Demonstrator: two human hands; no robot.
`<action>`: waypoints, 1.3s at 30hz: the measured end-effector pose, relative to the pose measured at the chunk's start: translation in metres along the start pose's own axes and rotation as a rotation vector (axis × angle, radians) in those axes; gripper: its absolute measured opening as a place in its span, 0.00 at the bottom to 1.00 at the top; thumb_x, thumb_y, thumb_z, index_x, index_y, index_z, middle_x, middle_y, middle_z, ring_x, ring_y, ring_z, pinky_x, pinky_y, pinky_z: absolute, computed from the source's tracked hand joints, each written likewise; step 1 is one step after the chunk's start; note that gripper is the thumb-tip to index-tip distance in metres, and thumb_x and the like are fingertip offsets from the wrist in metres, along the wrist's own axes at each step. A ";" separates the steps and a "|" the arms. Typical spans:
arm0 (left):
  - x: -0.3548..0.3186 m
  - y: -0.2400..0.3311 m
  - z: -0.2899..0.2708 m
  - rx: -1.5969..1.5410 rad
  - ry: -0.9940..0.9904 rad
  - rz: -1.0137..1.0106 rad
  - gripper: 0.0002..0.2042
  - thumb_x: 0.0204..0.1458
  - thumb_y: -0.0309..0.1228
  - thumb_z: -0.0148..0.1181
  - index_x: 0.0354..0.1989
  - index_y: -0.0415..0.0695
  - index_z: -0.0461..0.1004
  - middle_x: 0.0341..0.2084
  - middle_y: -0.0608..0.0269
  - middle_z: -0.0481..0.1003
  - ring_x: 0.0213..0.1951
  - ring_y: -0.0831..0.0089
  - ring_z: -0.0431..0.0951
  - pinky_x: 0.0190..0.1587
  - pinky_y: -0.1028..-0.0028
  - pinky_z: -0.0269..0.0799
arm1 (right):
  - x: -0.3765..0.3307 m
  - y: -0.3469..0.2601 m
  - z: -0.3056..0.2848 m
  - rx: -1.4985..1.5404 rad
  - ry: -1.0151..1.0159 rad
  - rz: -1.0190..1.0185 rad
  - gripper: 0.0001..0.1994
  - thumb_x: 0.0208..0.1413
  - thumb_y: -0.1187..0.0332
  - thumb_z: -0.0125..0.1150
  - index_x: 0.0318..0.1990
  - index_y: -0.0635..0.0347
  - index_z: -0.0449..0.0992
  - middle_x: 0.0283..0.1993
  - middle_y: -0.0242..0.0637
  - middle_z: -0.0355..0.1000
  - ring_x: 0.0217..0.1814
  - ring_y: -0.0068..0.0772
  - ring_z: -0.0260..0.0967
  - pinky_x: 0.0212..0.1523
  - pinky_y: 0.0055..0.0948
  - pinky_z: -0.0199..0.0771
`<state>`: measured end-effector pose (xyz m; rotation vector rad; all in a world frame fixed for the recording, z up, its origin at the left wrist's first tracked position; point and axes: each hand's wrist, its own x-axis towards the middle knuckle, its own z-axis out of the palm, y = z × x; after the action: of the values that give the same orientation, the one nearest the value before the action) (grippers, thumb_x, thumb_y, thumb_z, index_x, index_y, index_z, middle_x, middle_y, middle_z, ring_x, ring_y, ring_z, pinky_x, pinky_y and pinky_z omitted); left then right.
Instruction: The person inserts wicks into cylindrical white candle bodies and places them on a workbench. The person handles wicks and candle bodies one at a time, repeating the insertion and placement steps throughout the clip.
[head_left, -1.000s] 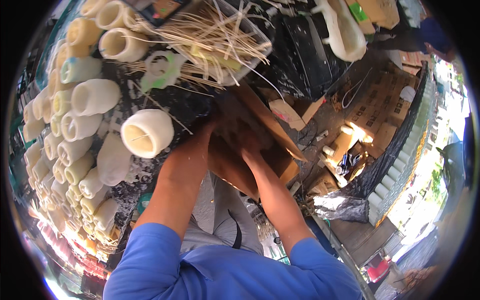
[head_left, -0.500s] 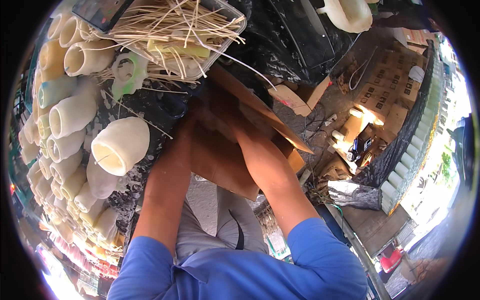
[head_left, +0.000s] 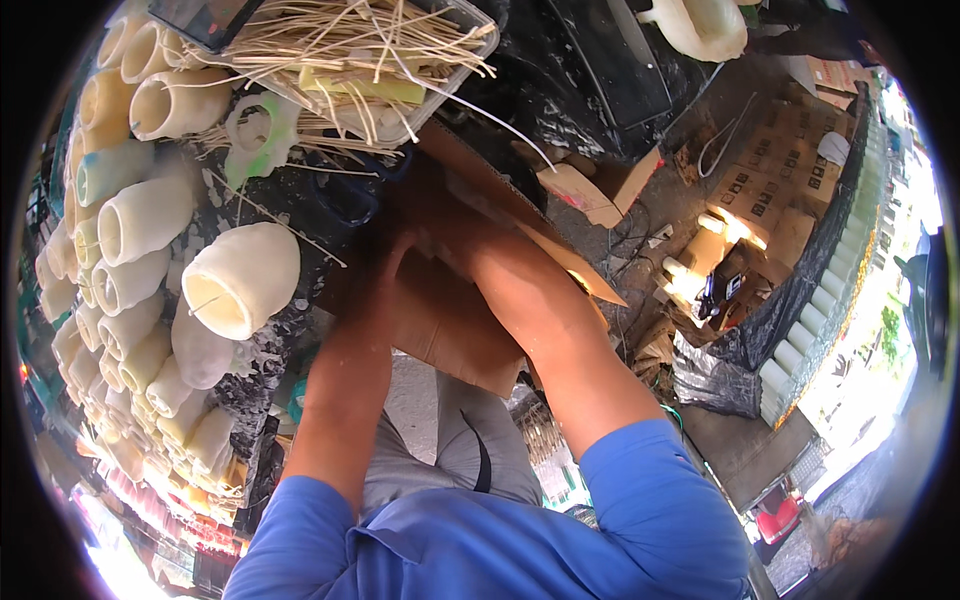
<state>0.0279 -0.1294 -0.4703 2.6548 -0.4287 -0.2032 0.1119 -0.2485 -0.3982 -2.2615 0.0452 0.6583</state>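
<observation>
Both of my forearms reach down into an open cardboard box [head_left: 455, 335], which sits in front of my legs beside the table. My left hand [head_left: 388, 228] and my right hand [head_left: 432, 212] are close together in the deep shadow inside it. Their fingers are too dark to make out, and so is anything they may touch or hold. Nearest on the table to my left arm stands a cream, hollow wax cup [head_left: 262, 268], tipped so that its opening and a thin wick show. A dark blue scissors-like handle [head_left: 345, 200] lies at the table edge near my left hand.
Many pale hollow wax cups [head_left: 145, 220] crowd the table at left. A clear plastic tray [head_left: 478, 50] of thin wick strands stands at the far side, near a green-stained wax ring [head_left: 262, 135]. Black plastic sheeting [head_left: 540, 90] lies beyond; stacked cartons [head_left: 775, 170] stand at right.
My forearms have shifted a little: the left one has moved to the right, and my right elbow has swung outward. Both hands remain inside the cardboard box.
</observation>
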 end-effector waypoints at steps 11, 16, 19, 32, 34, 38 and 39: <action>0.003 0.017 -0.039 -1.112 -0.217 -0.971 0.21 0.62 0.34 0.61 0.62 0.39 0.78 0.53 0.44 0.82 0.48 0.48 0.85 0.56 0.56 0.80 | -0.065 0.034 -0.016 0.392 -0.007 0.069 0.21 0.74 0.65 0.52 0.64 0.71 0.74 0.60 0.60 0.78 0.63 0.60 0.79 0.63 0.48 0.80; 0.036 0.022 -0.025 -0.570 -0.285 -0.521 0.22 0.63 0.35 0.61 0.63 0.39 0.77 0.55 0.43 0.81 0.52 0.48 0.83 0.59 0.56 0.78 | -0.139 0.078 0.002 -0.159 0.018 0.004 0.20 0.74 0.66 0.51 0.64 0.70 0.75 0.60 0.59 0.78 0.63 0.58 0.78 0.64 0.47 0.79; 0.044 0.021 -0.030 -0.323 -0.279 -0.346 0.22 0.63 0.35 0.60 0.64 0.39 0.77 0.56 0.43 0.81 0.55 0.49 0.82 0.61 0.56 0.76 | -0.135 0.074 0.013 -0.282 0.053 -0.059 0.20 0.74 0.66 0.51 0.64 0.70 0.75 0.60 0.58 0.78 0.63 0.57 0.78 0.65 0.47 0.79; 0.010 0.023 -0.018 -0.099 -0.418 -0.167 0.24 0.65 0.37 0.58 0.66 0.39 0.77 0.61 0.40 0.78 0.65 0.50 0.77 0.70 0.55 0.70 | -0.077 0.094 0.030 0.056 0.074 -0.046 0.18 0.74 0.69 0.48 0.64 0.67 0.77 0.60 0.56 0.78 0.63 0.52 0.78 0.68 0.45 0.75; -0.017 0.032 -0.002 -0.118 -0.641 -0.201 0.24 0.66 0.37 0.58 0.67 0.39 0.77 0.62 0.39 0.78 0.67 0.50 0.76 0.71 0.55 0.69 | -0.109 0.111 0.039 -0.038 0.117 -0.104 0.18 0.74 0.69 0.48 0.64 0.66 0.77 0.60 0.56 0.79 0.63 0.51 0.78 0.68 0.45 0.75; -0.051 0.046 0.013 -0.106 -0.686 -0.151 0.24 0.67 0.38 0.57 0.68 0.39 0.76 0.65 0.38 0.76 0.70 0.50 0.74 0.73 0.55 0.67 | -0.181 0.118 0.045 -0.295 0.088 -0.074 0.20 0.73 0.69 0.48 0.67 0.66 0.75 0.63 0.57 0.77 0.64 0.54 0.77 0.71 0.46 0.72; -0.049 0.047 0.009 -0.060 -0.628 -0.102 0.25 0.67 0.38 0.57 0.69 0.39 0.75 0.66 0.38 0.75 0.72 0.50 0.73 0.73 0.55 0.67 | -0.186 0.114 0.043 -0.393 -0.004 0.027 0.21 0.73 0.69 0.49 0.68 0.66 0.74 0.64 0.59 0.76 0.65 0.56 0.76 0.72 0.47 0.71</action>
<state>-0.0328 -0.1573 -0.4540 2.5065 -0.4650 -1.0756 -0.0941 -0.3308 -0.4118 -2.6391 -0.0609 0.7379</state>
